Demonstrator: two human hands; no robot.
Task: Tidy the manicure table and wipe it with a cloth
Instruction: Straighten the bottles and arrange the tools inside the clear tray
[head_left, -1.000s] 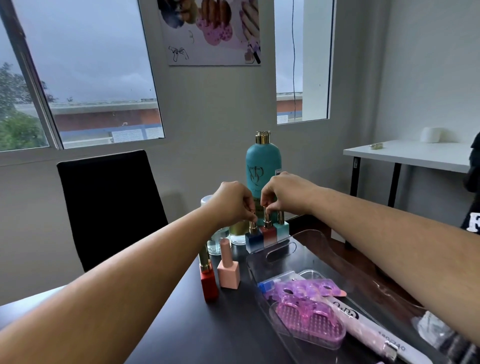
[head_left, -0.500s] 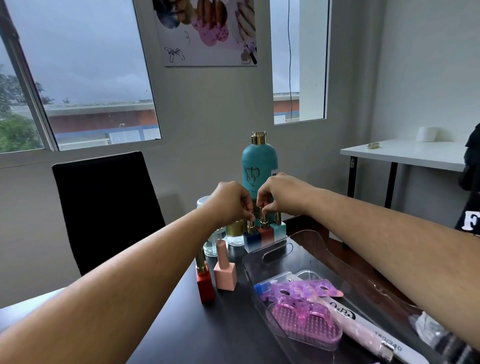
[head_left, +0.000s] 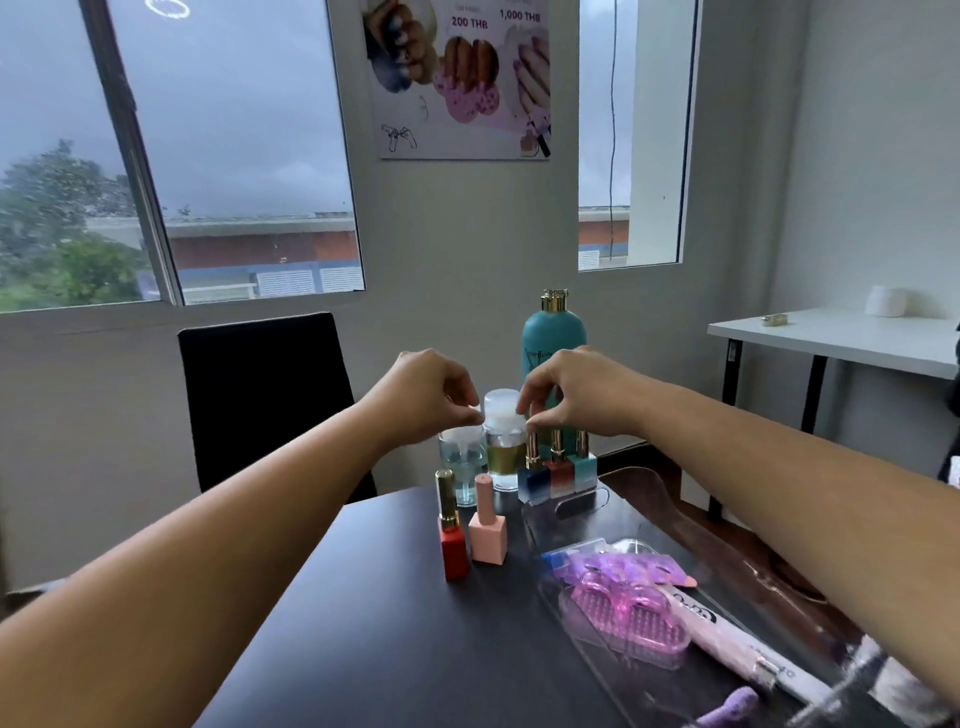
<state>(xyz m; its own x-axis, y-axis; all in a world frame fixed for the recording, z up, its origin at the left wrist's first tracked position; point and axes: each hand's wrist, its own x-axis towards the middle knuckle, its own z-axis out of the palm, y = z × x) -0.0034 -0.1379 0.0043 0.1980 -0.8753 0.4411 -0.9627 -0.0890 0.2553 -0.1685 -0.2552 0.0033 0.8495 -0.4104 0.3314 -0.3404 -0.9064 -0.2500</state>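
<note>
Left hand (head_left: 431, 400) and right hand (head_left: 576, 395) lifted off the three polish bottles (head_left: 557, 470) — fingers now pinched, empty, flanking pump dispenser (head_left: 503, 441) at counter (head_left: 395, 623) far edge. Trio aligned; dispenser likely next.

Both arms stretched out over a dark table (head_left: 363, 623). Left hand (head_left: 421, 395) and right hand (head_left: 576, 395) hovering, fingers curled, on either side of a white-capped pump bottle (head_left: 503, 447); actual touch unclear. Second clear pump bottle (head_left: 462, 467) just left of it, teal bottle (head_left: 553, 338) behind. Three polish bottles (head_left: 557, 467) in a row under the right hand. Red polish (head_left: 453, 535) and pink polish (head_left: 487, 522) upright side by side, nearer. Clear tray (head_left: 644, 499) at right, holding a pink brush (head_left: 623, 618), purple toe separators (head_left: 618, 564) and a nail file (head_left: 743, 649). Black chair (head_left: 265, 400) beyond the table; white side table (head_left: 852, 338) far right.
</note>
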